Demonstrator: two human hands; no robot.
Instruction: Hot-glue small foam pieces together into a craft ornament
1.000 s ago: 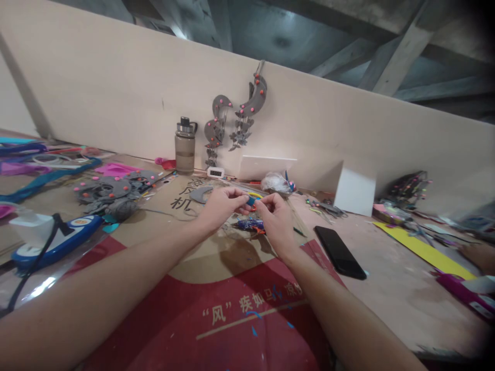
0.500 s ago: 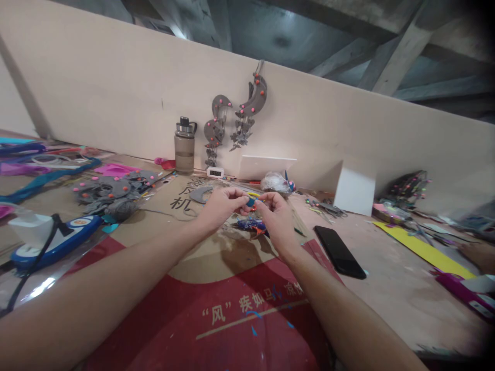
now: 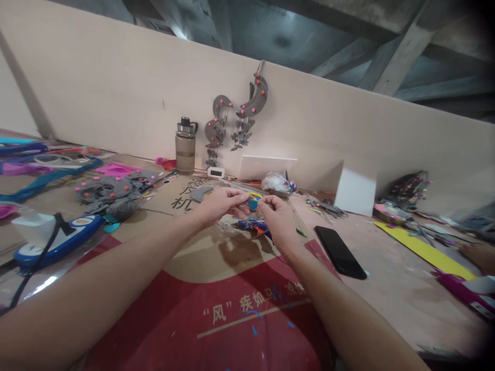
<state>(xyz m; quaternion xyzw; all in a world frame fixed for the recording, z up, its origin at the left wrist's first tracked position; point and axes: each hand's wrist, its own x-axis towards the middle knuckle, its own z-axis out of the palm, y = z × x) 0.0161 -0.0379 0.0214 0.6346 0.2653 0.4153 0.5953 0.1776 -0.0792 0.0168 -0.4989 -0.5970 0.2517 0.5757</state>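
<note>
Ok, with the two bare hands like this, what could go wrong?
The small flat blue piece at the fingertips of the right hand could slip and get lost among the blue scraps on the red-and-tan cardboard. It might also drop onto the blue-and-orange tool lying below. The right forearm could nudge the flat black phone beside it.

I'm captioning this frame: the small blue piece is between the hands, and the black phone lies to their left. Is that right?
Wrong side: the head view shows the small blue piece between the left hand and right hand, but the black phone to their right.
</note>
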